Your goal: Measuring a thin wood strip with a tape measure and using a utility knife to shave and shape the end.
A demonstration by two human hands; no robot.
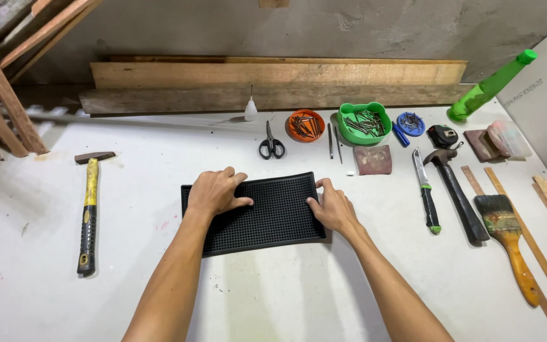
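1. The white work table (273,304) bears everything; long rough wooden planks (273,85) lie stacked along its far edge against the wall.
2. The black rectangular ribbed rubber mat (267,215) lies flat at the table's middle, slightly skewed, right before the person.
3. The left hand (215,192) rests palm down on the mat's left part, fingers spread and curled over nothing, seemingly pinning it flat.
4. The right hand (332,208) sits at the mat's right edge, thumb on top, fingers loosely bent at the rim; whether they pinch it cannot be told.
5. Well to the left lies a yellow-and-black handled hammer (88,212).
6. To the right lie a black-handled claw hammer (458,196), a wooden-handled paintbrush (508,237) and a green-tipped knife (427,193).
7. Beyond the mat lie black scissors (271,145), an orange bowl of nails (306,125) and a green bowl of nails (363,123); nothing crowds the mat.
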